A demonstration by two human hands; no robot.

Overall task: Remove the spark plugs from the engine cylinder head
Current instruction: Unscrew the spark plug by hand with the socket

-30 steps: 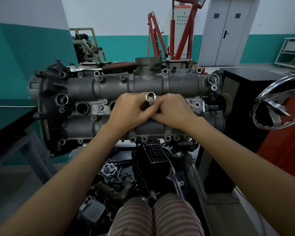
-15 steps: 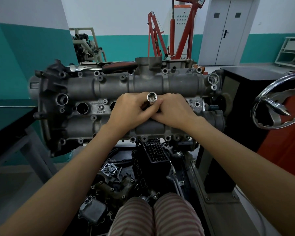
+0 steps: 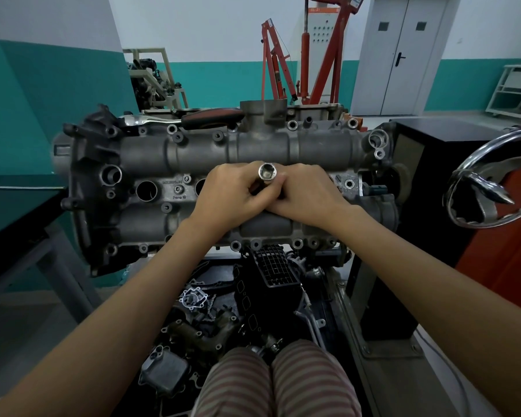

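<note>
The grey engine cylinder head [image 3: 169, 158] stands across the middle of the head view, with open round plug wells [image 3: 146, 190] on its left half. A shiny metal socket [image 3: 267, 171] sticks up from the head's middle, its hollow end facing me. My left hand [image 3: 227, 197] and my right hand [image 3: 306, 194] meet around the socket's shaft, fingers curled on it from both sides. The lower part of the socket and the well under it are hidden by my hands. No spark plug is visible.
A ratchet [image 3: 151, 119] with a red-black handle [image 3: 212, 118] lies on the head's far edge. Loose engine parts [image 3: 211, 320] lie below, in front of my striped knees. A chrome hand wheel [image 3: 491, 182] juts in at right. A red engine crane [image 3: 307, 55] stands behind.
Both hands stay on the socket; they have shifted only slightly around it and the socket's top has barely moved.
</note>
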